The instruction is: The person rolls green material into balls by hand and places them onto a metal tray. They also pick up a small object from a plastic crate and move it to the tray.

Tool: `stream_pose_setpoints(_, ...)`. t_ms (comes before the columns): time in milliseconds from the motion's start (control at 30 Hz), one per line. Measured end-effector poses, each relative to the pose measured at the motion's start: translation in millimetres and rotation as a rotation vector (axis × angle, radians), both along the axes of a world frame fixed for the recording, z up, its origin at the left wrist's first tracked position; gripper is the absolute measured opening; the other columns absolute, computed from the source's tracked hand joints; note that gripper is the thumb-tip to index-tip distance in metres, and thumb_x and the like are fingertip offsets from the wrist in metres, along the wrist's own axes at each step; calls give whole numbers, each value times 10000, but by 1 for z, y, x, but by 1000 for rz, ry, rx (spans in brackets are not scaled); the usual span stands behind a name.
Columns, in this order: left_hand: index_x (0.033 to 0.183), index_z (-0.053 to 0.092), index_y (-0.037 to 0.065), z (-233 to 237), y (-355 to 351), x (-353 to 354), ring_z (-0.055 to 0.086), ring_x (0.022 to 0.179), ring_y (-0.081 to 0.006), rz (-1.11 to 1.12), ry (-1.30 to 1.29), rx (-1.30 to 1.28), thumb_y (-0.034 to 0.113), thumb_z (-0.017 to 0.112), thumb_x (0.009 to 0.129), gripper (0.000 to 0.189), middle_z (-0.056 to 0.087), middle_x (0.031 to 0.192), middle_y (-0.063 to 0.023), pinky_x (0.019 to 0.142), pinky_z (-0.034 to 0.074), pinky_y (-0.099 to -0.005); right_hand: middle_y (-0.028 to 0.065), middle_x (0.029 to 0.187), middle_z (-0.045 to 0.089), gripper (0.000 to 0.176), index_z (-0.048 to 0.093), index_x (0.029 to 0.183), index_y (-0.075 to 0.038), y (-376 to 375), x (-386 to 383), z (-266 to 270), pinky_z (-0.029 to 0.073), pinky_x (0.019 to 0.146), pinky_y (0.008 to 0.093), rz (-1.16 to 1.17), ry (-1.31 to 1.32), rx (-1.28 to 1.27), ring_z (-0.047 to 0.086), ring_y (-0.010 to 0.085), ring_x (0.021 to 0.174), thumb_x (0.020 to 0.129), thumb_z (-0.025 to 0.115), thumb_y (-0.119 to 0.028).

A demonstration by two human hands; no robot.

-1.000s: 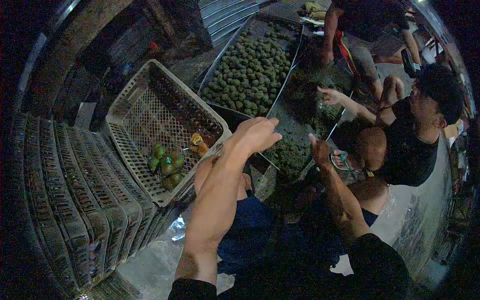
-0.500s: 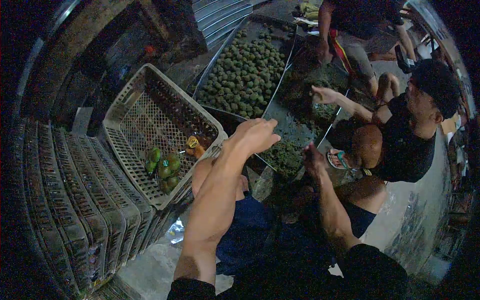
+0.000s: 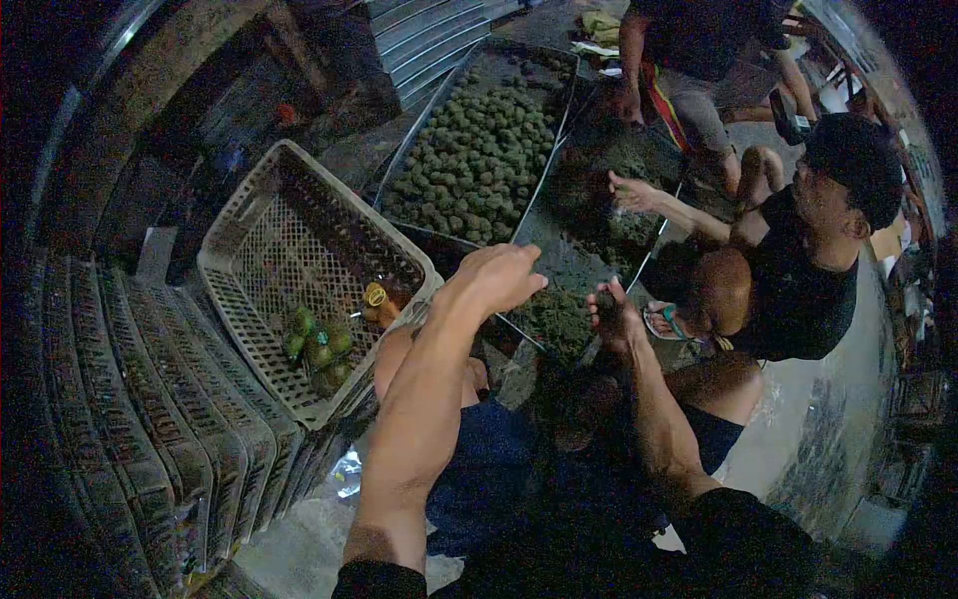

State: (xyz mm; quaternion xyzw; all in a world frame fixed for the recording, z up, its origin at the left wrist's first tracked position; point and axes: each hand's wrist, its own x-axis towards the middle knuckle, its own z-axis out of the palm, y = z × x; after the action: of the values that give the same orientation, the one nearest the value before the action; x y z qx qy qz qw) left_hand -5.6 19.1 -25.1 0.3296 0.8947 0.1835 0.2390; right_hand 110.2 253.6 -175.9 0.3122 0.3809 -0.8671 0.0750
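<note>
My left hand is held palm down over the near corner of the metal trays, its thumb apart from the fingers and nothing seen in it. To its right, my right hand is turned palm up, fingers curled round what looks like a dark clump, partly hidden. Between and beyond the hands lies a heap of dark green, crumbly mixture in a metal tray. An adjoining tray holds several rounded greenish balls.
A plastic crate on my left holds several green fruits and an orange-brown item. Slatted crates stand beside it. A person in a black cap reaches a hand over the mixture; another person sits beyond.
My right hand has risen and turned palm up, fingers curling. My left hand stays over the tray's corner. The whole view has shifted slightly. The capped person's hand is still over the mixture.
</note>
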Motion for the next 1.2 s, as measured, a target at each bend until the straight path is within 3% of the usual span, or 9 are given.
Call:
stream_pose_setpoints(167,1235,528,38,-6,1,3,544,1109,-355,-5,62,57,354,578,850,500,595,1156,-206,959,420,-420,15,623,522,414,542,719,-128,-3,-20,-27,359,491,271,95,-28,288,467,147,496,854,601,-514)
stream_pose_setpoints(233,1231,529,34,7,-2,6,543,1107,-357,-8,33,52,345,580,852,493,591,1161,-207,954,424,-421,7,597,498,452,522,715,-90,-3,-30,-36,334,499,320,224,-223,921,446,170,492,874,565,-511)
stream_pose_setpoints(300,1227,530,30,6,-5,5,543,1104,-360,-7,11,54,337,582,854,485,587,1167,-208,949,427,-421,36,669,520,466,577,805,-49,-3,-24,-35,405,601,339,370,-205,1030,484,192,588,885,546,-507)
stream_pose_setpoints(400,1230,524,30,1,-14,4,540,1109,-356,-15,75,104,327,575,865,473,582,1176,-206,946,430,-416,10,684,530,467,546,703,-48,-5,-1,-44,345,550,333,274,388,1365,451,162,609,910,520,-466)
stream_pose_setpoints(467,1244,512,44,7,-20,3,536,1115,-355,2,47,42,325,569,871,471,574,1190,-206,945,431,-423,124,1025,604,494,600,1137,-51,2,12,-48,389,921,369,453,33,808,570,227,971,885,562,-474)
stream_pose_setpoints(667,1260,496,61,22,-28,-4,539,1092,-373,27,-10,-5,327,569,874,474,573,1173,-216,917,437,-447,99,1026,591,450,566,1148,-42,5,50,-161,435,854,346,520,-73,660,573,217,926,900,561,-417)
stream_pose_setpoints(933,1240,505,36,28,-40,3,568,995,-384,36,10,70,298,577,868,461,601,1058,-216,859,454,-451,64,1026,573,395,517,1164,-29,21,-100,-81,500,761,314,-1,55,129,577,202,863,920,561,-336)
stream_pose_setpoints(1033,1234,507,21,34,-45,3,576,964,-379,29,0,94,282,585,861,462,603,1033,-217,836,459,-442,100,1084,560,478,449,1247,-7,44,-106,-151,507,720,358,400,288,767,584,239,876,905,575,-315)
stream_pose_setpoints(1200,1248,497,16,34,-56,-2,574,944,-375,20,-14,141,288,595,849,494,598,1007,-215,835,455,-431,209,1220,522,578,313,1367,-6,-2,-66,-148,503,746,459,1433,-75,1592,587,368,950,904,522,-281)
